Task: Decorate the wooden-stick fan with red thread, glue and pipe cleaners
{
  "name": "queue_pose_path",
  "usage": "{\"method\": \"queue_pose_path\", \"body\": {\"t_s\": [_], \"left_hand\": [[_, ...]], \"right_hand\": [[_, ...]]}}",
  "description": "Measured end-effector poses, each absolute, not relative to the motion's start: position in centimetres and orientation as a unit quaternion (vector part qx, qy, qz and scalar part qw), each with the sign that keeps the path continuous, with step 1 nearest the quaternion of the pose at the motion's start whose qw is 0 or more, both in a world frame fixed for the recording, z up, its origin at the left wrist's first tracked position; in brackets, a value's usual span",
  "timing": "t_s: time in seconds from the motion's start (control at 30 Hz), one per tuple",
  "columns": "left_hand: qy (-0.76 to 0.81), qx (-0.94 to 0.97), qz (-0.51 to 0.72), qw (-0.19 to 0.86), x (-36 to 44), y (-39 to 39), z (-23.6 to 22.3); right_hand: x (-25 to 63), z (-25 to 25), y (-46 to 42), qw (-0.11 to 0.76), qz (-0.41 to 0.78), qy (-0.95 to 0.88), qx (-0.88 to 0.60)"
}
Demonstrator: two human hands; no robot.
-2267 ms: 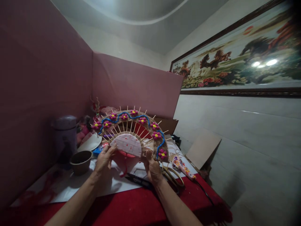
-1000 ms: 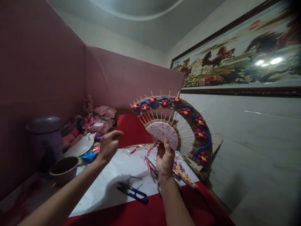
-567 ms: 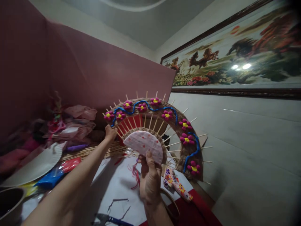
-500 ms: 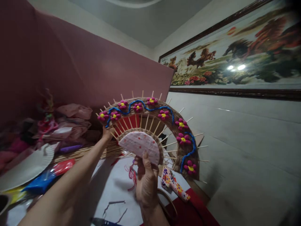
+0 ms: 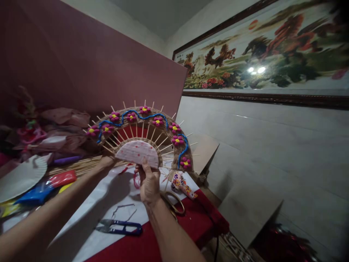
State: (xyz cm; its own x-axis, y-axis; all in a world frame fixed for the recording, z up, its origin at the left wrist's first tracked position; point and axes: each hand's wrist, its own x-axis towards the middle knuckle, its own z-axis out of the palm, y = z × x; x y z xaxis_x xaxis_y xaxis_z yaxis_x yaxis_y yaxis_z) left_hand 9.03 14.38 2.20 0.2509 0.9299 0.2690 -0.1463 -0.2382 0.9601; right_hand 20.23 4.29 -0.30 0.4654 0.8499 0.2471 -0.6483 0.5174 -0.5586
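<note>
A half-round woven fan (image 5: 174, 153) with thin wooden sticks is held up above the table. Purple clay flowers with yellow centres and a wavy blue cord decorate its brown band. At its base is a pale pink half-disc (image 5: 137, 152) with red spots. My right hand (image 5: 149, 182) is closed on the lower edge of this half-disc, thumb in front. My left hand (image 5: 108, 162) is at the fan's lower left end, its fingers mostly hidden behind it. Below lie blue thread snips (image 5: 127, 228), scissors (image 5: 177, 203) and a flower-patterned glue gun (image 5: 182, 185).
White paper (image 5: 84, 225) lies over a red cloth (image 5: 196, 218) on the table. At left are red and blue packets (image 5: 38, 194), a white paper plate (image 5: 24, 178), a bundle of sticks (image 5: 73, 165) and piled fabric (image 5: 65, 118). A tiled wall stands at right.
The fan and both hands now appear lower and further left. The view has shifted, so the snips, scissors and red table edge show more fully. Both hands remain at the fan.
</note>
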Motion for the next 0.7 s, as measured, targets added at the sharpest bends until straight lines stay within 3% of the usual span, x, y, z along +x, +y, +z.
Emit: {"method": "queue_pose_path", "body": {"t_s": [0.13,0.23,0.53,0.7], "left_hand": [[0.256,0.554,0.483,0.628,7.3,8.9,1.4],[0.205,0.43,0.529,0.702,5.8,6.5,1.3],[0.181,0.387,0.63,0.649,2.5,4.0,2.0],[0.191,0.32,0.678,0.633,0.8,3.9,2.6]], "right_hand": [[19.1,-0.8,3.9,0.811,0.484,-0.264,-0.198],[17.7,-1.1,3.3,0.786,0.51,-0.28,-0.209],[16.8,-2.0,2.1,0.687,0.461,-0.507,-0.241],[18.6,-2.0,3.2,0.797,0.347,-0.395,-0.299]]}}
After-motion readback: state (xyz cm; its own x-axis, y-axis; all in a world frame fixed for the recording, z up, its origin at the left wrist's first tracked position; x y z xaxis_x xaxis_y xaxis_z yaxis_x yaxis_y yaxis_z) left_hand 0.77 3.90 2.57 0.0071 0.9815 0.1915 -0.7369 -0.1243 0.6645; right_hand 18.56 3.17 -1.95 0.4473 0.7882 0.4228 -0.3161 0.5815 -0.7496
